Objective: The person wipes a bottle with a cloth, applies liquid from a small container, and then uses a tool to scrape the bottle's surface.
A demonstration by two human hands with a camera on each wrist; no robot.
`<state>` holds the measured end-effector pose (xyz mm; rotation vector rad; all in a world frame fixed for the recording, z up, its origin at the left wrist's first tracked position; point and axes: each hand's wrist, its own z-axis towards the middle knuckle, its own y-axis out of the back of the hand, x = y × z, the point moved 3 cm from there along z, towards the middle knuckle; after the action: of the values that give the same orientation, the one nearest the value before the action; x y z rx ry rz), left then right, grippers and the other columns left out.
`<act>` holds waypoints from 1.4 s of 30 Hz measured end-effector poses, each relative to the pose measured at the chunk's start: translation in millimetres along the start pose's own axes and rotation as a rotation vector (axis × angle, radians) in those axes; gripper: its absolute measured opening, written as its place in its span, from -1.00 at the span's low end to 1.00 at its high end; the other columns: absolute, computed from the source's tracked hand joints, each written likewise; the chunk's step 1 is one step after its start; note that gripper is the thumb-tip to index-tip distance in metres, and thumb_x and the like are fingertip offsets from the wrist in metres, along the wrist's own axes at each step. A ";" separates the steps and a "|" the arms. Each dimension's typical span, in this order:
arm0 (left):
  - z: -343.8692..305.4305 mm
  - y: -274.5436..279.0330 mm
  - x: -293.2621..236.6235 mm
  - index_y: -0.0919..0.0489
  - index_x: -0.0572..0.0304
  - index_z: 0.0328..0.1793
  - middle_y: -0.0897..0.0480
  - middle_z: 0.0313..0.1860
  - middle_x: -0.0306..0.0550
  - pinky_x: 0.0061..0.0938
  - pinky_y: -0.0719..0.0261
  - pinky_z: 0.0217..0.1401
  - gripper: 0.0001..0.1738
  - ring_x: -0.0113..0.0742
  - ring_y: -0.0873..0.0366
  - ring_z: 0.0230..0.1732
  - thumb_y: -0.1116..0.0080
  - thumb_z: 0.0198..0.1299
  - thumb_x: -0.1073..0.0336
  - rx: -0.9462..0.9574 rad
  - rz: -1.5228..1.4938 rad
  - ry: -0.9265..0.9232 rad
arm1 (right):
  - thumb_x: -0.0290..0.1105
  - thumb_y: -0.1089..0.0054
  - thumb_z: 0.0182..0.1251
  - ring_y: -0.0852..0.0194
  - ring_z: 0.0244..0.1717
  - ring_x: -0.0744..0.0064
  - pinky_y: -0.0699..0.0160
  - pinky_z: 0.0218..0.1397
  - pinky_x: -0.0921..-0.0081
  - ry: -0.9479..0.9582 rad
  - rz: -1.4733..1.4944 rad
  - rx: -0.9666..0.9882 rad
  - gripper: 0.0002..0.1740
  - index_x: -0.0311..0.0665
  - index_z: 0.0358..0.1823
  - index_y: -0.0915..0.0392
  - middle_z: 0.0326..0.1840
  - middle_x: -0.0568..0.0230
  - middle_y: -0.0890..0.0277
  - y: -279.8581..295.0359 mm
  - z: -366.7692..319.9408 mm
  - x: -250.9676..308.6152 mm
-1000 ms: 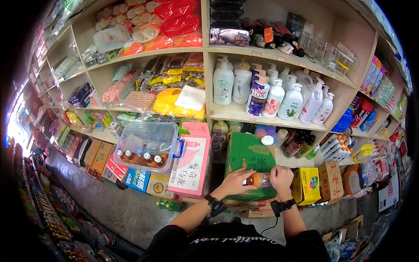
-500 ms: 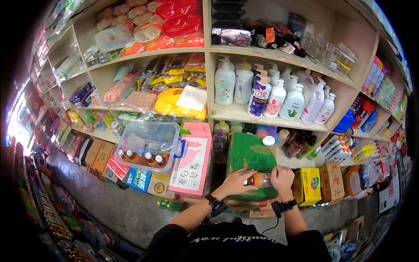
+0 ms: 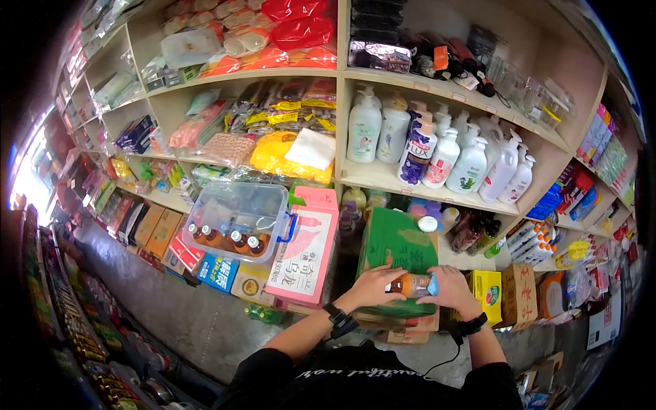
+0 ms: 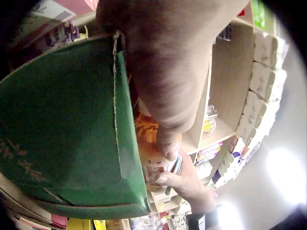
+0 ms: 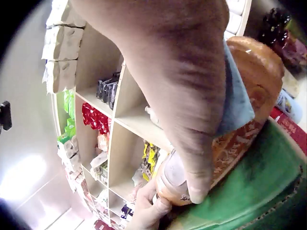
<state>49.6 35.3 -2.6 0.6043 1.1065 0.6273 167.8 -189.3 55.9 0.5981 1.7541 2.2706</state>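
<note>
In the head view a bottle with an orange-brown label [image 3: 411,285] lies on its side over the near part of a green carton [image 3: 400,249]. My left hand [image 3: 369,288] grips its left end, with the fingers covering that end. At the right end my right hand [image 3: 454,291] holds a light blue cloth [image 3: 432,284] against the bottle. The right wrist view has the blue cloth [image 5: 237,96] between that hand and the bottle [image 5: 266,67]. From the left wrist, the bottle [image 4: 147,129] shows right beside the carton's edge, partly hidden by my left hand.
A clear plastic bin [image 3: 236,198] with several brown bottles [image 3: 239,239] stands left, beside a pink and white carton [image 3: 304,253]. A white round lid [image 3: 427,224] sits at the green carton's back edge. Pump bottles [image 3: 419,152] line the shelf behind; a yellow box [image 3: 486,295] stands right.
My right hand has loosened from a tight fist and spread around the bottle's right end, and the blue cloth now shows. The left hand keeps its grip. The head view has shifted slightly.
</note>
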 end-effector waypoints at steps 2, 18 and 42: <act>-0.8 -1.7 0.8 -0.56 0.12 0.58 -0.68 0.47 0.12 -0.04 -0.56 0.57 -0.06 0.28 -0.58 0.49 -0.47 0.24 -0.32 0.002 -0.030 0.015 | 0.38 -0.72 -0.15 -0.73 0.03 -0.12 -0.67 0.17 0.08 -0.067 -0.010 0.024 -0.01 -0.29 0.10 -0.62 -0.05 -0.04 -0.73 -2.7 0.7 0.1; -0.8 8.4 -8.9 -0.60 0.15 0.55 -0.71 0.38 0.23 -0.09 -0.63 0.48 -0.08 0.18 -0.67 0.39 -0.61 0.17 -0.19 -0.057 -0.129 0.123 | 0.27 -0.74 -0.18 -0.75 -0.09 0.02 -0.71 0.00 0.15 -0.082 -0.012 -0.123 -0.19 -0.22 -0.10 -0.64 -0.20 0.13 -0.68 -8.8 4.1 10.3; 39.3 48.2 18.8 -0.54 0.27 0.55 -0.68 0.34 0.20 -0.03 -0.59 0.43 -0.02 0.18 -0.64 0.36 -0.60 0.13 -0.19 0.372 0.019 -0.165 | 0.16 -0.78 -0.24 -0.70 -0.06 0.05 -0.61 0.05 0.16 -0.164 -0.044 -0.256 -0.22 -0.16 -0.06 -0.65 -0.15 0.20 -0.67 -16.8 17.5 50.0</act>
<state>84.7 76.5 33.2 0.9699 1.0692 0.3804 129.4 -149.3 52.8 0.6641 1.3619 2.2932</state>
